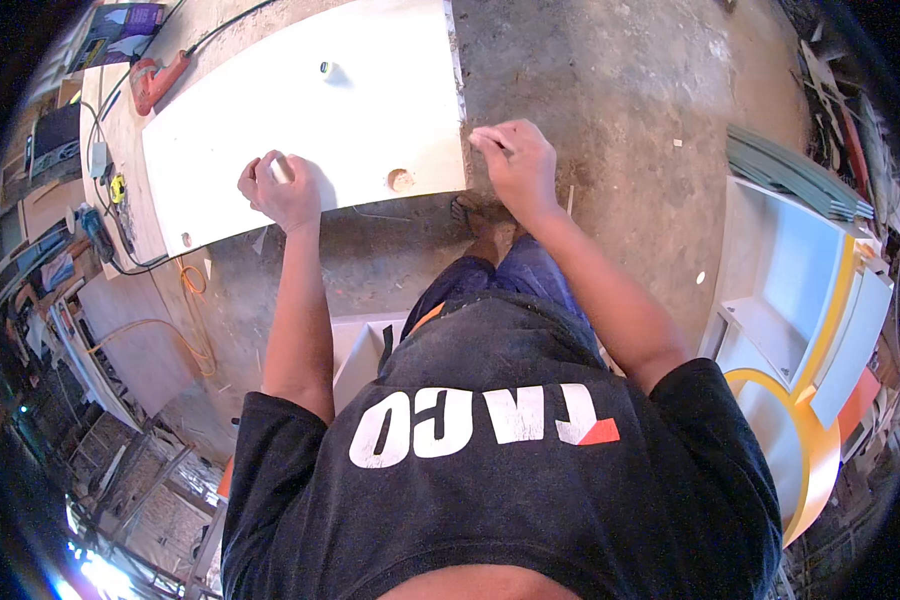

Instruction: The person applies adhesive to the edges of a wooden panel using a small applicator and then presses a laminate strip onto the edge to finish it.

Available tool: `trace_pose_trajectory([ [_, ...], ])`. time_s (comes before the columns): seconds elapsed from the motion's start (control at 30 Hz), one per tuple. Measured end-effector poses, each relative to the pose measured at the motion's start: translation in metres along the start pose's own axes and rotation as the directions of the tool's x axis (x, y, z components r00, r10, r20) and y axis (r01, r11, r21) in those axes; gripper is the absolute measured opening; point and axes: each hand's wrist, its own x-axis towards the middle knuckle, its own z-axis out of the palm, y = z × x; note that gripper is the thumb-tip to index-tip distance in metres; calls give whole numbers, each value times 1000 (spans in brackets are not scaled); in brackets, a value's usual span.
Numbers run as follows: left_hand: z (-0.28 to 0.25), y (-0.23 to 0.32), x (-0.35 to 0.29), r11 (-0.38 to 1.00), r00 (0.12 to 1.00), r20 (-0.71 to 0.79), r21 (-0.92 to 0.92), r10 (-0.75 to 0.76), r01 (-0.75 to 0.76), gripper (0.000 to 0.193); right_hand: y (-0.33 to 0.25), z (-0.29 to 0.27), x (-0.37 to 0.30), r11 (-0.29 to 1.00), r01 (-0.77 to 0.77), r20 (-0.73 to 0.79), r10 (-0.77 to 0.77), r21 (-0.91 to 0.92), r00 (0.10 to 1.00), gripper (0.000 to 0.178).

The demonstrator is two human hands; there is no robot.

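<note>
A long white panel (370,120) lies before me, with a round, wood-coloured hole (401,180) close to its near edge. Over the panel's near side my left hand (284,195) is closed, with a small white object (282,170) showing between its fingers; its kind is unclear. My right hand (522,172) is just beyond the panel's right edge, fingertips pinched together. Whatever they hold is too small to name. Farther back on the panel is a small white container (330,71) with a dark end.
A red power drill (158,82) with a black cord rests left of the panel. Near it is a yellow tape measure (118,188). An orange cord (192,280) hangs at the left. On the right stands a white cabinet (770,270) with yellow edging, beside stacked grey-green strips (795,170).
</note>
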Motion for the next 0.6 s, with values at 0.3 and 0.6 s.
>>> trace_pose_trajectory([
  [0.3,-5,12,2,996,1000,-23,89,5,-3,24,-12,25,-12,998,-67,56,68,-12,996,31],
  [0.6,-8,13,2,994,1000,2,104,-24,24,25,-33,18,-36,924,29,312,99,-381,945,83],
])
